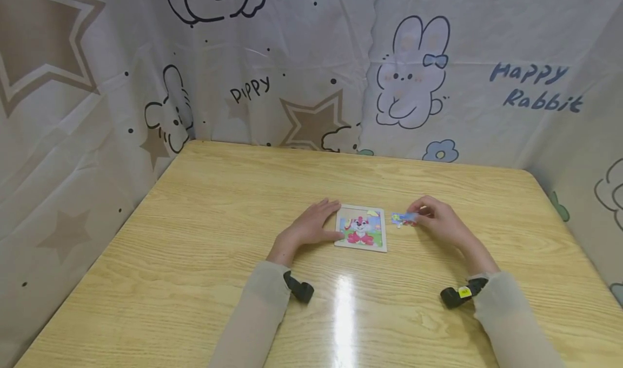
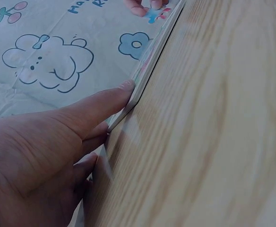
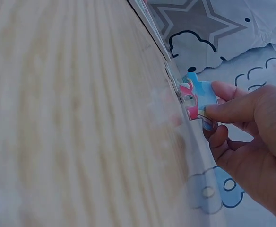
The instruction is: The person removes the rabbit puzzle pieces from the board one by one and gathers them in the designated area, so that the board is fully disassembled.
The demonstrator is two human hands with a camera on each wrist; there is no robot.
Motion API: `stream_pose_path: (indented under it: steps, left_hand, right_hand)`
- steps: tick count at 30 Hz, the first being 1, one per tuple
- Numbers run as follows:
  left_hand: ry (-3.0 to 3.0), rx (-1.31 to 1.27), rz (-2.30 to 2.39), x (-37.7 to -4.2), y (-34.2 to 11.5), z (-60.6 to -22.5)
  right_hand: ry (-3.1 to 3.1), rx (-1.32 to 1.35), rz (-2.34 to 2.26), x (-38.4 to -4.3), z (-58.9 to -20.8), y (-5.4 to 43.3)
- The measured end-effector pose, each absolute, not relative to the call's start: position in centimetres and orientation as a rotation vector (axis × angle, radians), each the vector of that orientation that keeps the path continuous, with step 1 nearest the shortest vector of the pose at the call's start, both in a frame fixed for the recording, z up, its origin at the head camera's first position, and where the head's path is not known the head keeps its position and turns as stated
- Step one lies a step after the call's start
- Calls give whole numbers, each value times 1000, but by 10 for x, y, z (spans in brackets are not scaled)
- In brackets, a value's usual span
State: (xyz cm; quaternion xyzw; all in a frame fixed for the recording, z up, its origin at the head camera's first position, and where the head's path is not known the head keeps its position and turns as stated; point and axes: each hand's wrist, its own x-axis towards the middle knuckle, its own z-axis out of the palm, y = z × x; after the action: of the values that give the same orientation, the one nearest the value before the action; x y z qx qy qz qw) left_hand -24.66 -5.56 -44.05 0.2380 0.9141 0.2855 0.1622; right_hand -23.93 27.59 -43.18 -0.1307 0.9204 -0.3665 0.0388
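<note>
A square jigsaw puzzle in a pale frame [image 1: 386, 232] lies on the table, showing a pink-and-white cartoon animal [image 1: 361, 232] on green. Bare backing shows at its upper left. My left hand [image 1: 311, 224] rests against the frame's left side, fingers extended along it and thumb [image 2: 114, 98] on the edge. Just right of the frame, my right hand [image 1: 440, 221] pinches a light-blue jigsaw piece [image 3: 205, 92] with pink parts between thumb and fingers. Beside and partly under those fingers lie small colourful pieces [image 1: 397, 218] on the table, partly hidden by the hand.
The wood-grain table [image 1: 219, 211] extends around both arms, with a bright glare streak in front of the puzzle. A pale curtain [image 1: 302, 59] with cartoon drawings hangs behind and along the sides. Black camera straps [image 1: 299, 288] sit on both wrists.
</note>
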Motion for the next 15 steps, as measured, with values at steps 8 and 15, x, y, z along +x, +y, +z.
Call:
stream_pose_path:
  steps: [8,15]
  left_hand:
    - [2609,669,816,-246,-55,-440]
    - [2613,678,818,-247,-55,-442]
  right_hand:
    - [2829,-381,-1110,-234,-430,285]
    - [2854,-378,-1079,-232,-432,292]
